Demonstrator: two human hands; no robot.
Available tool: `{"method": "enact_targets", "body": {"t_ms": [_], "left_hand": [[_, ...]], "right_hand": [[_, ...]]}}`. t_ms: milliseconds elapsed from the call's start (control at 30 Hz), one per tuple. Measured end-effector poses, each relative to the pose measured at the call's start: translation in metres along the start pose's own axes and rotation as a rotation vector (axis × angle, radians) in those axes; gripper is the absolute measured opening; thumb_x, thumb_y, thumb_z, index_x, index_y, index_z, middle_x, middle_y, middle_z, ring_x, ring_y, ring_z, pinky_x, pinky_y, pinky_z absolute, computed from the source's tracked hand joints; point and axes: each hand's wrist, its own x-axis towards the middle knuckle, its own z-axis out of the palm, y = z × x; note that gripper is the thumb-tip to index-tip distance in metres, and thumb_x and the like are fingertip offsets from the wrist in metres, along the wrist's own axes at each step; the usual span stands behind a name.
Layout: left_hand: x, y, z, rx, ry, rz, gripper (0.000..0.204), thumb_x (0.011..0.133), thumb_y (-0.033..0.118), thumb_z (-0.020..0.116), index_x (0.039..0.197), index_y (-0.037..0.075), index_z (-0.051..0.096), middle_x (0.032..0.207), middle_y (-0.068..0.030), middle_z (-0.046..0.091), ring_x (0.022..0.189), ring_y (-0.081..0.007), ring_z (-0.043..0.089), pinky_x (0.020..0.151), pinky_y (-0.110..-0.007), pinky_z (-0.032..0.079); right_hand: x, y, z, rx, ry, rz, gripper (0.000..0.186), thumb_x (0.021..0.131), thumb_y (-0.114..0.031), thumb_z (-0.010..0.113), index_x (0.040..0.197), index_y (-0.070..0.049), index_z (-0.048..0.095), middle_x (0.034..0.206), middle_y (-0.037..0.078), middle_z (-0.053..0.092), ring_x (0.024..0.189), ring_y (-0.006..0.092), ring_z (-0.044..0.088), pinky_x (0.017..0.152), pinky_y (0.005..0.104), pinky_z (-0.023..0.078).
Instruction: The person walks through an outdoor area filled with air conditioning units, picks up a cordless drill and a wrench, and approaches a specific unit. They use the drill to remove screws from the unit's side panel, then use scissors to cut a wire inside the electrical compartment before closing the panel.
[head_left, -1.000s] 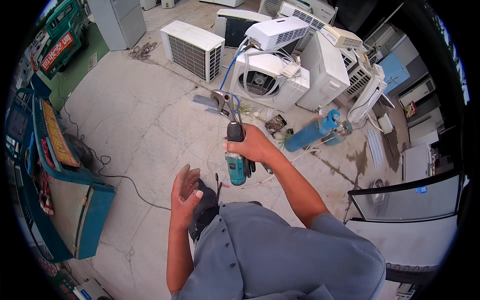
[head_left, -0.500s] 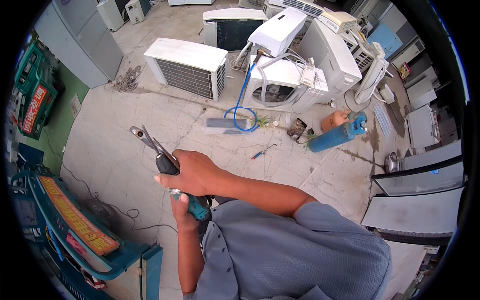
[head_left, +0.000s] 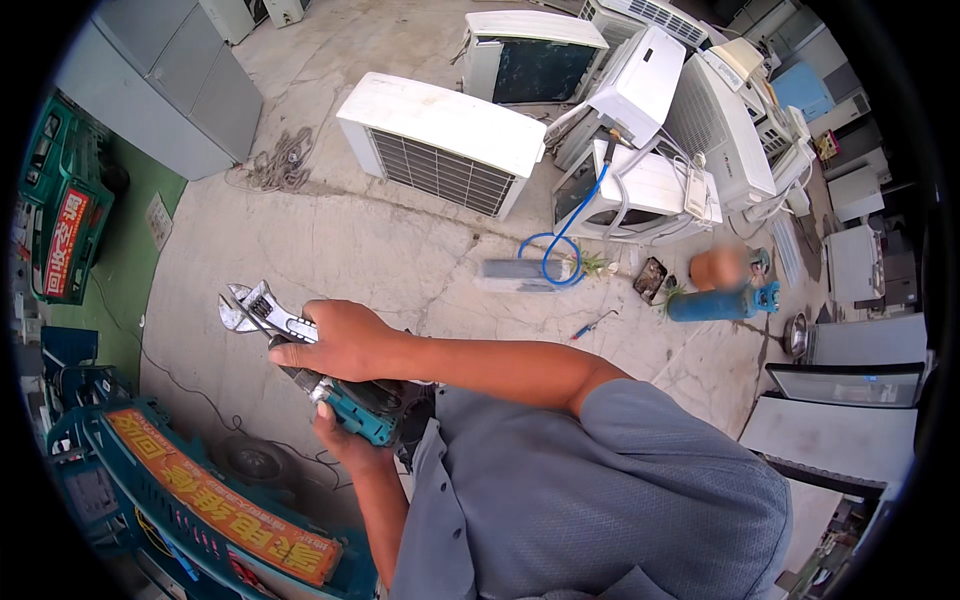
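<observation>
Head view: right hand point(head_left: 350, 342) closed around the nose end of a teal-and-black drill point(head_left: 362, 418) plus the handle of a silver adjustable wrench point(head_left: 292, 325). Wrench head sticks out past the knuckles, to the left. Thin metal rod point(head_left: 246, 309) crosses the wrench head; can't tell if it's seated in the drill, hand covers that bit. Left hand point(head_left: 345, 440) below, thumb against the drill's side, fingers mostly hidden; can't tell how far they're closed. Drill is held in front of the grey shirt point(head_left: 600, 480), at its left side, above the concrete floor point(head_left: 300, 240).

Lower left: teal cart point(head_left: 372, 575) with an orange banner point(head_left: 220, 490), wheel point(head_left: 255, 458) near it. Dark cable point(head_left: 190, 380) runs along the floor there.

Ahead: white outdoor AC unit point(head_left: 445, 140), grille facing the person. Right of it, more white units stacked; blue hose point(head_left: 590, 200) hangs off the pile, its loop over a flat grey bundle point(head_left: 515, 274). Small hand torch point(head_left: 590, 328) on the floor, nearer the person. Blue gas cylinder point(head_left: 710, 305) lies to the right, just beside a blurred orange object point(head_left: 716, 268).
</observation>
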Motion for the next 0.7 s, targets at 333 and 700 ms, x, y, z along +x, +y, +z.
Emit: {"method": "enact_targets", "body": {"t_ms": [333,700], "left_hand": [[0.252,0.087,-0.015,0.028,-0.201,-0.278,0.059,0.097,0.047,0.052,0.133,0.0,0.053,0.121,-0.0142,0.066,0.106,-0.0256,0.067,0.091,-0.039,0.056],[0.465,0.121,0.043,0.09,-0.404,-0.564,0.059,0.094,0.049,0.055,0.126,0.0,0.055,0.113,-0.0172,0.067,0.1,-0.0303,0.069,0.081,-0.043,0.06]], "right_hand": [[0.219,-0.008,-0.008,0.042,0.325,0.153,0.071,0.087,-0.069,0.066,0.082,0.001,0.058,0.071,0.016,0.062,0.067,0.0271,0.066,0.063,0.0404,0.051],[0.364,0.003,-0.08,0.169,0.684,0.306,0.064,0.09,-0.061,0.067,0.083,0.001,0.057,0.07,0.017,0.064,0.066,0.0297,0.068,0.062,0.0424,0.052]]}}
